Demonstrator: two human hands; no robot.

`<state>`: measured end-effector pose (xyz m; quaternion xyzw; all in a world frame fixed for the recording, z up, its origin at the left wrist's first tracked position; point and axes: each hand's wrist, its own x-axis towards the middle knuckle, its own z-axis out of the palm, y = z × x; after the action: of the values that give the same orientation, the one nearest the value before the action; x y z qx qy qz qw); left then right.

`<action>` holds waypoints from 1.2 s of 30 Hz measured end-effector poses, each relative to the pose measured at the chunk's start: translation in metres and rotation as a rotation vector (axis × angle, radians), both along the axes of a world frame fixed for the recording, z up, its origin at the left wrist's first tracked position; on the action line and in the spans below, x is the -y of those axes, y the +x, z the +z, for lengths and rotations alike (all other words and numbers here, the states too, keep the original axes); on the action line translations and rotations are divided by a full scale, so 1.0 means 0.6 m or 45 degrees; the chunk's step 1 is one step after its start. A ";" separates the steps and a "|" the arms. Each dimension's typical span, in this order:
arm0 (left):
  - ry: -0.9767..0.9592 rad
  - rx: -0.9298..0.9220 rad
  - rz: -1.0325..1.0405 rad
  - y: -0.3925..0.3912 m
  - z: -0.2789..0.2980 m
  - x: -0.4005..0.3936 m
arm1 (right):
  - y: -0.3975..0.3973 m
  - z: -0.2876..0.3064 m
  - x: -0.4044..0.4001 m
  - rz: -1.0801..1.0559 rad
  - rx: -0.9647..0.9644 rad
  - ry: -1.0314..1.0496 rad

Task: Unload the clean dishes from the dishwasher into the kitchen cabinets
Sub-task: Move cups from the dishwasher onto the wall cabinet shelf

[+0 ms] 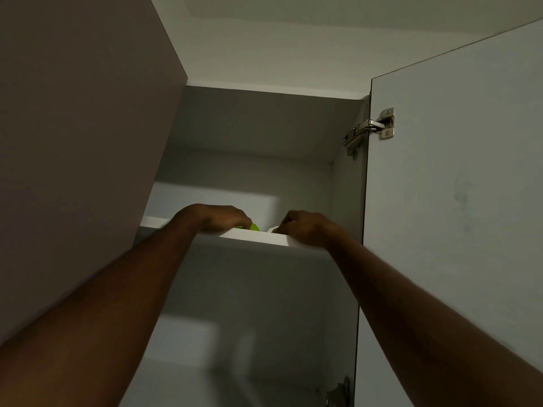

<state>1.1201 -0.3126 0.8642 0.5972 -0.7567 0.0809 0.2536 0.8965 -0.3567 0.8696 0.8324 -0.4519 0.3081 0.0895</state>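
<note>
Green plastic [255,227] shows under our left hand [219,217], something white [271,229] under our right hand [305,227], both curled at the shelf [258,237] front edge. We cannot tell whether either actually grips, so we should slide each piece well back before letting go.

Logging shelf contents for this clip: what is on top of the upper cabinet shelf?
Both hands rest on the shelf. By the left hand a green item peeks out; by the right hand, a white one. The shelf edge and hands hide the rest.

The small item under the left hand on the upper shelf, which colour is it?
Bright lime green, peeking out beside the left hand in the head view.
</note>
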 end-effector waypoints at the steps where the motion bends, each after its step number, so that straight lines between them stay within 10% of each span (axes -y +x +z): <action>1: -0.011 0.019 0.010 0.001 0.001 0.003 | 0.000 0.000 -0.001 -0.003 0.008 -0.002; 20: -0.385 -0.020 0.353 -0.011 -0.023 -0.027 | -0.006 -0.034 -0.028 0.055 0.227 -0.347; 27: -1.006 0.059 0.333 -0.044 -0.176 -0.096 | -0.041 -0.165 -0.133 0.207 0.171 -0.785; 36: -0.765 0.272 0.450 -0.144 -0.387 -0.228 | -0.116 -0.363 -0.268 0.005 0.035 -0.542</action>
<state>1.0338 -0.1758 0.6321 0.6057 -0.6065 0.4041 0.3193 0.8267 -0.1958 0.6516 0.7913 -0.3760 0.4082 0.2566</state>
